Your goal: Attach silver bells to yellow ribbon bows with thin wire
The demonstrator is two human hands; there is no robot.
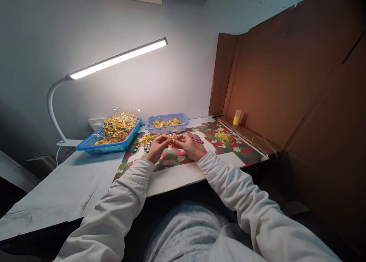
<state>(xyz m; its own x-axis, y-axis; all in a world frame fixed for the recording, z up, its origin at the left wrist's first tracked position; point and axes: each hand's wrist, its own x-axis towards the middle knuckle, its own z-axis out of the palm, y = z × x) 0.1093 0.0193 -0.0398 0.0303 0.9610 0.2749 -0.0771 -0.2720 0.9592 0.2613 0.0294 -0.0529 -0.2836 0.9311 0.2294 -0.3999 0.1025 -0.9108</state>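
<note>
A small yellow-gold piece, too tiny to make out in detail, sits between the fingertips of both hands, just above the red, green and cream patterned mat near the middle of the white bench. The left hand is curled, its fingers pinched closed on the piece from the left; the right hand mirrors it, fingertips drawn together on the same piece, knuckles up. Both forearms in white sleeves reach forward from the near edge and angle inward so the hands meet.

Just beyond the hands lie a scatter of small silver beads and a red-handled tool on the mat. Farther back stand a large blue plastic basket heaped with yellow pieces in clear wrap, and a smaller blue basket of yellow pieces. A loose yellow pile lies to the right on the mat, well apart from the hands. A brown cardboard wall closes the right side, with a small yellow bottle at its foot. A white bar lamp arches over from the left. Bare bench shows to the left of the mat.
</note>
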